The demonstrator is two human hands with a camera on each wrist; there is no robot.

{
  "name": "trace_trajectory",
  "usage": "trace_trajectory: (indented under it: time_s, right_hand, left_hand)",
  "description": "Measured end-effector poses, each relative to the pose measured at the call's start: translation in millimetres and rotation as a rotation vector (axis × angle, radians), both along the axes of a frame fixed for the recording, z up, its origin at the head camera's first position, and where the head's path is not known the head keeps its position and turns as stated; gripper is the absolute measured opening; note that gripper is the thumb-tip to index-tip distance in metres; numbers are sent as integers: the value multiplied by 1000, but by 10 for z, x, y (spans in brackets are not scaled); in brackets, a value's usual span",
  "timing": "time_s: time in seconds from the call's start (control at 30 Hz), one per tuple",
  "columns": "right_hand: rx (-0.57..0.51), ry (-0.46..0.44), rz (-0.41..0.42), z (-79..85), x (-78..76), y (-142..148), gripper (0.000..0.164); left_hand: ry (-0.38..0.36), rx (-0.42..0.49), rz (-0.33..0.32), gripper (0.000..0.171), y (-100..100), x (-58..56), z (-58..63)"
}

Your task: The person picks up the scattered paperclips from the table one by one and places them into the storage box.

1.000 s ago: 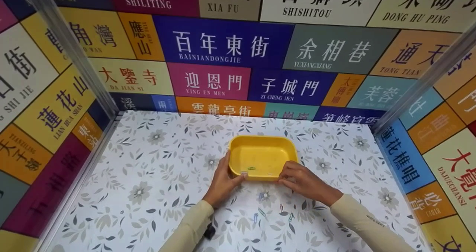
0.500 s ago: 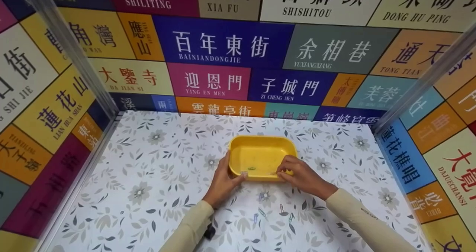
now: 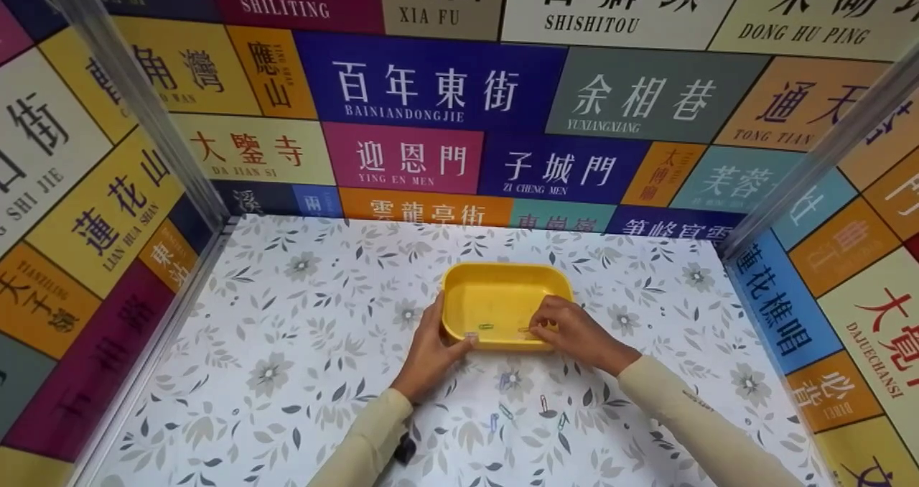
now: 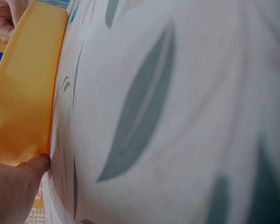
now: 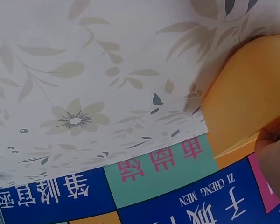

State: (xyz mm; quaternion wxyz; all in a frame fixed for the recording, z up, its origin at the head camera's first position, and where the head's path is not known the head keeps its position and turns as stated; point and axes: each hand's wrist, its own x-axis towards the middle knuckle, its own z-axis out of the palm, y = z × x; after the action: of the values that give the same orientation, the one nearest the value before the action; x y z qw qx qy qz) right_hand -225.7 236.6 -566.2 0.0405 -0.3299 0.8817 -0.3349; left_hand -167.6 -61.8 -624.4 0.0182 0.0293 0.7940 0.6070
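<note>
A shallow yellow plastic tray (image 3: 502,293) sits on the table, its wall also showing in the left wrist view. My left hand (image 3: 429,358) grips its near left corner, thumb at the front rim. Over the tray's near right part, my right hand (image 3: 571,329) pinches a small paper clip (image 3: 525,330) between thumb and finger. A green paper clip (image 3: 486,326) lies on the tray floor, and a pale one (image 3: 471,335) is by my left thumb. On the cloth in front are several more clips, among them a red paper clip (image 3: 543,403) and a green-coloured clip (image 3: 562,420).
The table is covered with a white floral cloth (image 3: 301,329). Colourful panels of lettering (image 3: 431,77) wall it in at the back and sides, with clear corner strips (image 3: 129,85). A small black object (image 3: 405,447) shows beside the left sleeve.
My right hand has moved left from the tray's right front rim to over its inside, the paper clip now showing at its fingertips. My left hand and the tray have stayed put.
</note>
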Motion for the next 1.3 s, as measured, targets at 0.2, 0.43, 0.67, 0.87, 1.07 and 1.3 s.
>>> trace_trajectory:
  time_s: [0.2,0.43,0.67,0.87,1.07,1.3]
  right_hand:
    - [68,-35,-28,-30,-98,-41,4]
    - [114,-67,-40,-56,-188,-81,6]
    - [171,-76,-49,-99,-257,-129,4]
    - [203,-69,-31,-98,-316,-204,5]
    - [276,-108,-35,-86,-367,-281,10]
    - [281,-181,-36,-88,-414,-314,6]
  left_hand:
    - [-3,16,-1,110,1,3,-4]
    - [-30,18,1,110,16,10,11]
    - [-42,7,2,110,27,10,24]
    - [-32,4,5,110,6,18,27]
    - [31,30,-11,109,-18,10,-1]
    - [15,15,-4,109,-10,7,2]
